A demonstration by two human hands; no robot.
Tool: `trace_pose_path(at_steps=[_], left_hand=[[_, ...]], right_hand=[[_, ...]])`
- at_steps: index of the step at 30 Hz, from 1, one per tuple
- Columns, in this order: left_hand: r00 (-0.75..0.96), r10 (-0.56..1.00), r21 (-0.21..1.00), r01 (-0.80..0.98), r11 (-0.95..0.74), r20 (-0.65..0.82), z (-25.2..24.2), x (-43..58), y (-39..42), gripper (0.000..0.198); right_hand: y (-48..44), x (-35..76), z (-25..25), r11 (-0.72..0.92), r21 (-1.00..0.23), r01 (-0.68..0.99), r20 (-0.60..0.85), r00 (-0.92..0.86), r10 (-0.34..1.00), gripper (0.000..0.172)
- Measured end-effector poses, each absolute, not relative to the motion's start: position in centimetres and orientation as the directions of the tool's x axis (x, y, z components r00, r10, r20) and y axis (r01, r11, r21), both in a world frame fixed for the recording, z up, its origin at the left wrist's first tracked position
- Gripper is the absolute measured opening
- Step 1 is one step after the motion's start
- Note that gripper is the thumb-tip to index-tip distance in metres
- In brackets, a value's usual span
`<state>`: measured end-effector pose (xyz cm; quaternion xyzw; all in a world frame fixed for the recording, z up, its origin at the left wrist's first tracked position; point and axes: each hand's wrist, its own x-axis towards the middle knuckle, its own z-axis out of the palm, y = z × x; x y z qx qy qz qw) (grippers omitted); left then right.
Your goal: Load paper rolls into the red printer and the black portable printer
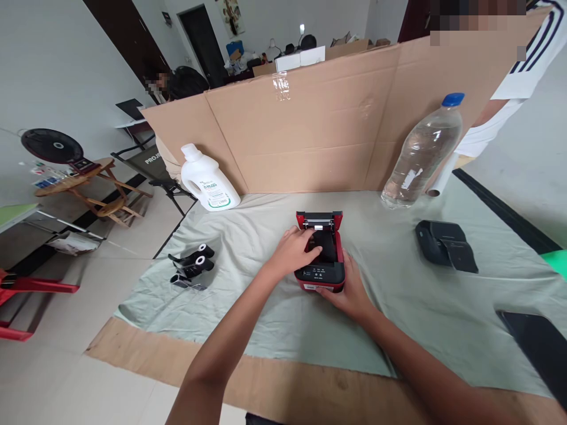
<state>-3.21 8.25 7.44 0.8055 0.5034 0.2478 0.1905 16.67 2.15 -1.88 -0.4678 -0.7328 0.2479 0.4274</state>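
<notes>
A small red and black printer (pixel 321 271), which looks like a label printer, stands on the cloth with its lid (pixel 319 219) raised. My right hand (pixel 352 289) grips its right side, the thumb along the front lower edge. My left hand (pixel 296 248) reaches over the left side into the compartment, thumb and fingers bent at a dark piece (pixel 326 242) inside. Whether that piece is a roll or part of the printer I cannot tell. To the left lie several black rolls (pixel 197 265) with white cores, some with loose ends.
A white jug (pixel 208 183) and a large water bottle (pixel 420 156) stand before a cardboard screen (pixel 305 136). On the right are a black device (pixel 443 243) with a strip hanging out and a dark phone-like slab (pixel 538 345). The cloth (pixel 266 319) covers a wooden table (pixel 283 378). People are behind the screen.
</notes>
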Motion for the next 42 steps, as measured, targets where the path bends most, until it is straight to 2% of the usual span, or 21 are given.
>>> trace_pose_path(at_steps=[3, 4, 6, 8, 10, 11, 13, 16, 18, 20, 22, 25, 28, 31, 37, 39, 42], left_hand=[[0.402, 0.907, 0.752, 0.557, -0.353, 0.128, 7.1, -2.7, 8.3, 0.034], [0.397, 0.909, 0.773, 0.535, -0.34, 0.125, 6.9, -2.7, 8.2, 0.038], [0.345, 0.922, 0.697, 0.619, -0.362, 0.173, 6.6, -2.7, 7.9, 0.037], [0.259, 0.936, 0.518, 0.781, -0.348, 0.238, 6.5, -2.7, 7.6, 0.029], [0.188, 0.952, 0.381, 0.884, -0.271, 0.241, 6.4, -2.7, 7.5, 0.021], [0.175, 0.961, 0.359, 0.901, -0.244, 0.215, 6.4, -2.7, 7.5, 0.02], [0.202, 0.966, 0.405, 0.879, -0.253, 0.163, 6.1, -2.8, 7.6, 0.023], [0.281, 0.946, 0.608, 0.727, -0.318, 0.159, 5.5, -3.2, 8.2, 0.042], [0.274, 0.947, 0.67, 0.673, -0.313, 0.167, 5.2, -3.5, 8.6, 0.042], [0.234, 0.961, 0.61, 0.744, -0.273, 0.146, 5.4, -3.6, 8.8, 0.029], [0.195, 0.977, 0.46, 0.862, -0.214, 0.089, 6.0, -3.3, 9.0, 0.017], [0.16, 0.987, 0.228, 0.962, -0.15, -0.025, 7.3, -2.4, 9.2, 0.026], [0.155, 0.983, 0.113, 0.983, -0.143, -0.096, 8.2, -1.5, 9.3, 0.032], [0.13, 0.982, 0.07, 0.99, -0.121, -0.135, 8.6, -0.8, 9.4, 0.026], [0.062, 0.988, 0.038, 0.998, -0.057, -0.142, 8.4, 0.1, 9.7, 0.032], [0.066, 0.99, 0.062, 0.996, -0.059, -0.127, 8.2, -0.1, 9.7, 0.031], [0.11, 0.99, 0.172, 0.981, -0.093, -0.089, 8.0, -1.1, 9.6, 0.025]], right_hand=[[2.2, 16.7, -1.9, 0.436, -0.785, 0.441, 0.397, -0.183, 0.899, 0.1], [2.2, 16.7, -2.0, 0.44, -0.782, 0.441, 0.402, -0.183, 0.897, 0.1], [2.2, 16.6, -2.0, 0.45, -0.774, 0.445, 0.414, -0.181, 0.892, 0.102], [2.2, 16.6, -2.1, 0.451, -0.772, 0.448, 0.42, -0.173, 0.891, 0.103], [2.1, 16.6, -2.2, 0.443, -0.778, 0.446, 0.415, -0.164, 0.895, 0.104], [2.1, 16.6, -2.3, 0.439, -0.782, 0.443, 0.41, -0.164, 0.897, 0.105], [2.1, 16.6, -2.3, 0.431, -0.791, 0.433, 0.399, -0.167, 0.901, 0.104], [2.2, 16.7, -2.4, 0.425, -0.804, 0.416, 0.392, -0.168, 0.905, 0.1], [2.2, 16.7, -2.5, 0.427, -0.807, 0.409, 0.396, -0.164, 0.904, 0.101], [2.2, 16.7, -2.5, 0.425, -0.809, 0.407, 0.392, -0.166, 0.905, 0.103], [2.2, 16.7, -2.4, 0.418, -0.813, 0.406, 0.382, -0.17, 0.908, 0.104], [2.1, 16.7, -2.2, 0.42, -0.809, 0.413, 0.381, -0.177, 0.908, 0.104], [2.1, 16.7, -2.1, 0.428, -0.799, 0.423, 0.388, -0.181, 0.904, 0.105], [2.3, 16.7, -2.2, 0.44, -0.791, 0.426, 0.399, -0.187, 0.898, 0.11], [2.3, 16.7, -2.9, 0.439, -0.771, 0.461, 0.4, -0.184, 0.898, 0.111], [2.4, 16.7, -2.9, 0.432, -0.77, 0.468, 0.397, -0.178, 0.9, 0.113], [2.5, 16.7, -2.5, 0.452, -0.759, 0.469, 0.418, -0.182, 0.89, 0.11]])
